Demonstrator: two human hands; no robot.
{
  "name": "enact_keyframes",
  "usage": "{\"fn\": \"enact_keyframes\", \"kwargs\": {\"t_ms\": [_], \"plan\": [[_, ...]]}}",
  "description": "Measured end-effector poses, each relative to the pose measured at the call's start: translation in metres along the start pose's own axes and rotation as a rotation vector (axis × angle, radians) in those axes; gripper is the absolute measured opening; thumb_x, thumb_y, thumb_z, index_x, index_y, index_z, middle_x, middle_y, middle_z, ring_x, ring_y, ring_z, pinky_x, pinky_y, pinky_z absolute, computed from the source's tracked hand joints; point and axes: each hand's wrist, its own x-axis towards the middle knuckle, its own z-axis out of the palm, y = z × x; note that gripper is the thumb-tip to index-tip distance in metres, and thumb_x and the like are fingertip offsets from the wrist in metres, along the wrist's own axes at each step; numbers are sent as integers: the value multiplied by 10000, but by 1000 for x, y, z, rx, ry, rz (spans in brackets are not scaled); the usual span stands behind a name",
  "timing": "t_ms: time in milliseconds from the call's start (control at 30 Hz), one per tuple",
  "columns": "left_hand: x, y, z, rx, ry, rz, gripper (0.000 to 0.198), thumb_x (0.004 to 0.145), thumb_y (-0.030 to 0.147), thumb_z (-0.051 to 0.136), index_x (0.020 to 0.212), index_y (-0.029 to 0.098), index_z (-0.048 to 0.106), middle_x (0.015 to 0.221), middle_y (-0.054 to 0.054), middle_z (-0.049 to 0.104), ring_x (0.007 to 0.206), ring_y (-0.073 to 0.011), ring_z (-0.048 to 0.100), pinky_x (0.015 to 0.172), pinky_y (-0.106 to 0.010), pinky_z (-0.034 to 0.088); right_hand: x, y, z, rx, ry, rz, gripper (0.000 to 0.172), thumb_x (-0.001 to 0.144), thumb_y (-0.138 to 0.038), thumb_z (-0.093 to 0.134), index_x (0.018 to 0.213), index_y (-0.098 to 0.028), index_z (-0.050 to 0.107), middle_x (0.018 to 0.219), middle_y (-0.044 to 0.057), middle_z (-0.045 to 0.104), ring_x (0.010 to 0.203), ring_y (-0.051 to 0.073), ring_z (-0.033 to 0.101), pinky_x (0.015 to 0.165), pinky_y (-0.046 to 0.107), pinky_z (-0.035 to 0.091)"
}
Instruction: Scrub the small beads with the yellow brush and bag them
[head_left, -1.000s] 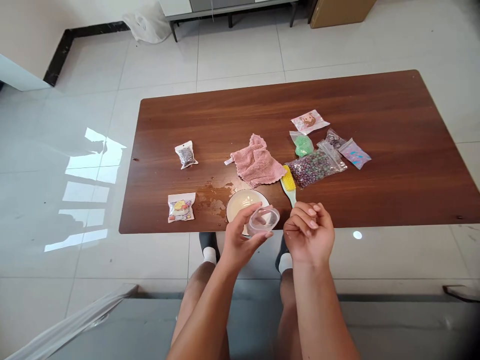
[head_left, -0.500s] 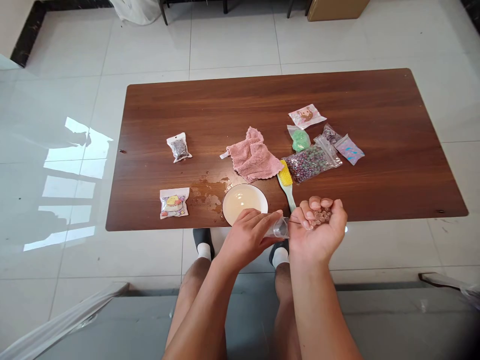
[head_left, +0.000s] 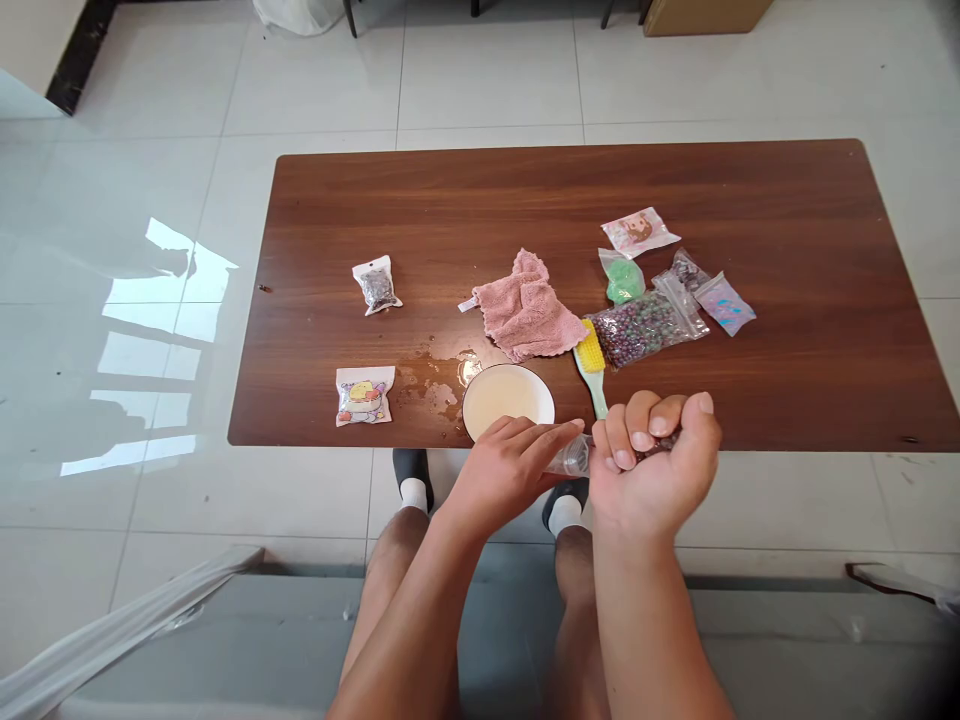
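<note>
My left hand (head_left: 506,475) holds a small clear plastic cup (head_left: 574,456) on its side, its mouth toward my right hand (head_left: 652,465). My right hand is curled around a few brownish beads (head_left: 658,446), which show between the fingers. Just beyond my left fingers sits a white bowl (head_left: 508,400) of pale cloudy liquid. A brush with yellow bristles and a pale green handle (head_left: 590,360) lies just beyond my right hand, with its handle end close to my fingers.
The brown wood-grain table (head_left: 772,220) holds a pink towel (head_left: 527,310), a large bag of mixed beads (head_left: 641,330), several small packets and a brown liquid spill (head_left: 427,388). My knees and feet are below its near edge, above a tiled floor (head_left: 187,510).
My right hand has closed from an open palm around the beads. My left hand still holds the cup near it, and the view has shifted slightly.
</note>
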Motion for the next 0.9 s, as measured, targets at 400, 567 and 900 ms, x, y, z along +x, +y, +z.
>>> {"fn": "enact_keyframes", "kwargs": {"t_ms": [400, 567, 900], "plan": [[1, 1, -4, -22, 8, -40, 403, 1025, 435, 578, 1346, 190, 575, 1155, -67, 792, 931, -195, 727, 806, -345, 540, -1, 6, 0, -47, 17, -22, 423, 952, -396, 626, 599, -197, 505, 514, -69, 446, 380, 66, 389, 376, 213, 304], [0, -1, -3, -26, 9, -39, 428, 1009, 411, 616, 1372, 192, 557, 1217, -77, 779, 958, -203, 728, 823, -356, 542, -3, 7, 0, -69, 15, -54, 399, 922, -437, 671, 621, -202, 553, 515, -64, 484, 401, 77, 423, 387, 218, 335], [0, -1, 0, -74, 50, -27, 435, 1007, 354, 636, 1398, 202, 520, 1298, -90, 753, 1068, -208, 749, 866, -363, 556, -6, 11, -2, -101, -3, -194, 178, 939, -324, 593, 865, -202, 699, 519, -40, 577, 446, 124, 497, 449, 250, 435]]}}
